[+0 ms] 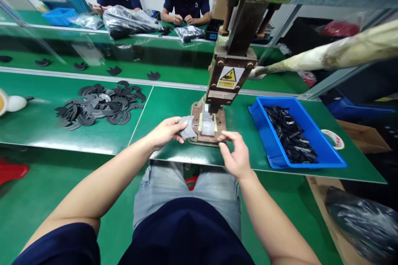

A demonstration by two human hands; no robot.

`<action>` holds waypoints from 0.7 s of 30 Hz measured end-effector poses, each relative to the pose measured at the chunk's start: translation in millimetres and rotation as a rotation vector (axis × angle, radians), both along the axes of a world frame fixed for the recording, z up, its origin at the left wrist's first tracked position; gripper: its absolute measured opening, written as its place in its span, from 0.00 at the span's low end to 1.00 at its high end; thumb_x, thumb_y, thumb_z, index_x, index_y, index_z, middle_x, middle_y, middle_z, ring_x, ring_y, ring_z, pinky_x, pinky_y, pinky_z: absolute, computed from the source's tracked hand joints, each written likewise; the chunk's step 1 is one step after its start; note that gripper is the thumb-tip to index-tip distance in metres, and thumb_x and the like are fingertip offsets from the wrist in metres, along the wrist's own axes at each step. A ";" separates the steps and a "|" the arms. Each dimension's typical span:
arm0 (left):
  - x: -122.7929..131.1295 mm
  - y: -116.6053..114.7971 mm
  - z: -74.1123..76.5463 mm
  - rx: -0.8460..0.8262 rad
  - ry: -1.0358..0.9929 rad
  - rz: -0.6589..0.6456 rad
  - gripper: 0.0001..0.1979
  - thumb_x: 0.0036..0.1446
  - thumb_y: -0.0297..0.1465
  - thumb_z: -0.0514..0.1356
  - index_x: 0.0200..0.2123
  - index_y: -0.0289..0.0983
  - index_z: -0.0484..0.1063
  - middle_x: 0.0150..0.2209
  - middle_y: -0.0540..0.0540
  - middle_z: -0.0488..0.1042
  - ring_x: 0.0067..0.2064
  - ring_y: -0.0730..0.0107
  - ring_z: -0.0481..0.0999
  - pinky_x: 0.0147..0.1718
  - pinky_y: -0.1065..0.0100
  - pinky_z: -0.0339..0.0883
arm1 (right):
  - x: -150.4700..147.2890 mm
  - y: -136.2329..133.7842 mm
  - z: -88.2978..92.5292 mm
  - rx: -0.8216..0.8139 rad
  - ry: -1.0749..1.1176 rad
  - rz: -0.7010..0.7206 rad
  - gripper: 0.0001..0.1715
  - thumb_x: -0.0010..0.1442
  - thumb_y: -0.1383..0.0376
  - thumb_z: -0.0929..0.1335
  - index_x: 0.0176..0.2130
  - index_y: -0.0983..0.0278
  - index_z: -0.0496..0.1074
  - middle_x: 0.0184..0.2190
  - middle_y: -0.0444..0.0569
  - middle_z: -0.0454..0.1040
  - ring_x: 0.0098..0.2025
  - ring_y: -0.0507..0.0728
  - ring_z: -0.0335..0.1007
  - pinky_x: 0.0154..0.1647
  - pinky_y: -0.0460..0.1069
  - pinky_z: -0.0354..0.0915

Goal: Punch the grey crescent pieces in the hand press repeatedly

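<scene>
My left hand (165,131) pinches a grey curved flat piece (188,127) at the left edge of the base (219,131) of a manual press (231,72). My right hand (236,153) hovers just right of the base with thumb and forefinger curled together; I see nothing in them. A pale insert (207,126) lies on the base under the ram. The press lever (336,53) sticks out to the right.
A pile of dark curved pieces (99,104) lies left on the green bench. A blue bin (326,149) of black parts and a tape roll (335,138) sit right. Other people sit behind a clear panel, with plastic bags (129,20) before them.
</scene>
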State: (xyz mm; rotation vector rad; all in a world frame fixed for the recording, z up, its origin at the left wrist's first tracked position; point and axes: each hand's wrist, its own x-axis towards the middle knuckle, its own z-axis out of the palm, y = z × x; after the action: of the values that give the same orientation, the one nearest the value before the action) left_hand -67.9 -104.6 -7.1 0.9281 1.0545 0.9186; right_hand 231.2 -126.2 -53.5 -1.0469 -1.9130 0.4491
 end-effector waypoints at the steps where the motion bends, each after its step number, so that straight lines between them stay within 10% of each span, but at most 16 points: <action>1: -5.5 14.8 -5.2 -0.026 0.001 0.076 0.19 0.57 0.41 0.76 0.39 0.34 0.76 0.32 0.45 0.80 0.27 0.72 0.79 0.27 0.72 0.79 | 11.8 4.5 -4.5 -0.019 -0.006 -0.065 0.22 0.70 0.59 0.67 0.61 0.60 0.68 0.49 0.53 0.78 0.51 0.56 0.78 0.57 0.56 0.76; 7: -12.8 139.5 -26.4 -0.115 0.141 0.390 0.13 0.64 0.28 0.71 0.34 0.36 0.68 0.29 0.43 0.79 0.25 0.71 0.80 0.28 0.69 0.80 | 50.7 19.3 -35.3 -0.104 -0.124 -0.259 0.18 0.71 0.54 0.66 0.54 0.61 0.73 0.49 0.56 0.78 0.50 0.60 0.77 0.54 0.60 0.76; 14: -5.1 260.7 -8.1 -0.021 0.179 0.513 0.11 0.67 0.31 0.68 0.46 0.35 0.71 0.40 0.42 0.79 0.35 0.68 0.83 0.36 0.68 0.79 | 50.4 20.0 -40.2 -0.162 -0.245 -0.244 0.18 0.72 0.53 0.64 0.51 0.59 0.75 0.49 0.52 0.80 0.51 0.59 0.78 0.55 0.58 0.75; 17: -8.6 256.0 -11.3 -0.003 0.227 0.538 0.11 0.66 0.32 0.69 0.47 0.34 0.73 0.45 0.40 0.80 0.38 0.68 0.82 0.36 0.69 0.77 | 53.9 20.6 -41.3 -0.165 -0.257 -0.245 0.18 0.72 0.52 0.64 0.51 0.59 0.75 0.49 0.53 0.80 0.52 0.59 0.78 0.55 0.58 0.74; 21: -35.8 177.0 -29.1 0.194 0.328 0.481 0.10 0.67 0.32 0.66 0.49 0.37 0.76 0.47 0.43 0.81 0.41 0.70 0.80 0.38 0.72 0.72 | 58.7 21.4 -46.2 -0.162 -0.261 -0.242 0.19 0.71 0.51 0.65 0.52 0.58 0.75 0.51 0.52 0.80 0.53 0.59 0.77 0.57 0.58 0.73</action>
State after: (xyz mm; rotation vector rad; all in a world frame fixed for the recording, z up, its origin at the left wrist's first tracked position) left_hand -103.7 72.4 -36.2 1.0283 1.5295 1.3116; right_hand 289.9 -104.8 -99.7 -1.4853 -1.9651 0.3456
